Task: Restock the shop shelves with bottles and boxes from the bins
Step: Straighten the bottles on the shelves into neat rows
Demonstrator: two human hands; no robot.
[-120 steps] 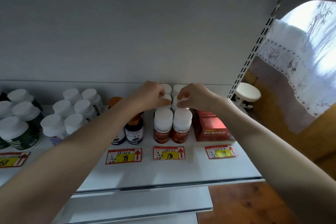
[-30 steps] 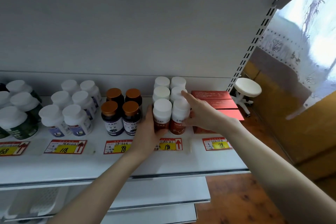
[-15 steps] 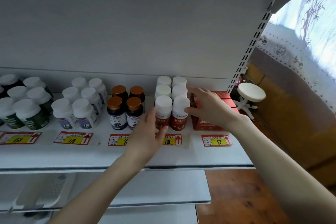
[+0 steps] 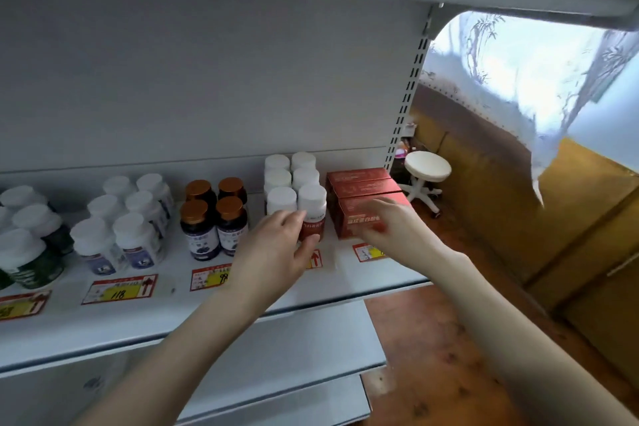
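Several white-capped bottles with red labels [image 4: 312,198] stand in two rows on the white shelf [image 4: 242,304]. My left hand [image 4: 273,252] rests against the front pair, hiding the front left bottle's body, with the thumb touching the front right bottle. Just to the right are stacked red boxes [image 4: 363,183]. My right hand [image 4: 390,223], blurred by motion, lies with fingers stretched across the face of the front red box. I cannot see a bin in view.
Dark bottles with copper caps [image 4: 214,218], white bottles with purple labels [image 4: 138,235] and green bottles [image 4: 27,252] fill the shelf to the left. Price tags [image 4: 119,290] line its front. Lower shelves [image 4: 294,349] jut out below. A white stool [image 4: 427,166] stands on the wooden floor.
My right hand left the front right bottle and slid right onto the front red box. My left hand stayed at the front bottles, moving slightly right.
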